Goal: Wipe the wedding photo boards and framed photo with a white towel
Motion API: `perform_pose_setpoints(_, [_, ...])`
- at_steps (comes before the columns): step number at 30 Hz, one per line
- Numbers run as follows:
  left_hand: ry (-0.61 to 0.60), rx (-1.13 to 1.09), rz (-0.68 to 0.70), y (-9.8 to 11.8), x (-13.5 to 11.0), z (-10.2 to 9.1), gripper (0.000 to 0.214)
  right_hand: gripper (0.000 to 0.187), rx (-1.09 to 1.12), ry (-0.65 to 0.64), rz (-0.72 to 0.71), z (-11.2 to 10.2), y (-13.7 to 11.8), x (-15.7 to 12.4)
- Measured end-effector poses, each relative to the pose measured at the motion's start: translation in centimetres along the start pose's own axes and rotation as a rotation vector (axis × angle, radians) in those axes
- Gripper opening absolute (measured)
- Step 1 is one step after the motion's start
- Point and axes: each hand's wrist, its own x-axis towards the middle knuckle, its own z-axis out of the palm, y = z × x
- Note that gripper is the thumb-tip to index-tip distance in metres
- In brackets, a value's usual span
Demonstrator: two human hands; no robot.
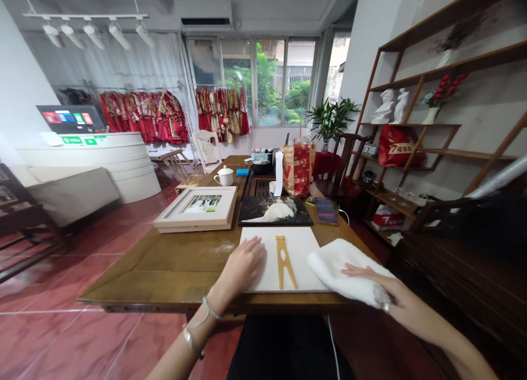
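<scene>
Two hands at a white board, one on a cloth

We see the white board (302, 240) lying flat on the wooden table (177, 264), close to its near edge. Our left hand (247, 259) rests palm down over the board's left side, fingers extended and holding nothing. Our right hand (370, 275) lies on a bunched white cloth (333, 259), its visible fingers stretched out over the fabric rather than curled; we cannot make out its thumb. The cloth overlaps the board's right side.

Between our hands, on the board, lies a yellow cat-shaped piece (280, 244) with two long legs pointing toward us. Just beyond the board we see a dark picture panel (255, 207), with a phone (327, 211) to its right and a pale picture frame (173, 212) to its left. Farther back stand a white lidded mug (224, 177) and a red-and-tan bag (302, 168).
</scene>
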Motion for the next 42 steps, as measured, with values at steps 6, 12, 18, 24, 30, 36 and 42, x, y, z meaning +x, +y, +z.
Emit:
perform_pose_setpoints(6, [-0.134,-0.048,0.139,3.0,-2.4,0.4,0.104,0.043,-0.141,0.078,-0.035,-2.2,3.6,-1.0])
perform_pose_setpoints(12, [-0.043,0.162,0.097,3.1,-4.1,1.9,0.08,0.053,-0.269,0.184,-0.037,-2.1,5.3,-2.0])
perform_pose_setpoints(18, [0.138,0.383,0.292,2.0,-7.4,1.5,0.04,0.041,-0.347,0.161,-0.04,-0.8,4.0,-2.1])
perform_pose_setpoints(24, [0.362,0.285,0.258,0.8,-7.0,-3.0,0.035,0.05,-0.311,0.174,-0.092,1.0,1.7,-1.6])
perform_pose_setpoints(30, [0.593,-0.163,-0.428,0.6,-3.5,-7.7,0.034,0.021,0.049,0.585,-0.27,4.3,-3.2,-0.1])
perform_pose_setpoints(36, [0.835,-1.232,-0.884,2.1,0.5,-8.3,0.044,0.049,0.854,0.341,-0.088,9.0,-9.5,4.1])
perform_pose_setpoints(42, [0.794,-1.656,-0.955,7.5,2.6,-4.6,0.043,0.07,1.348,0.478,-0.037,12.1,-14.3,9.1])
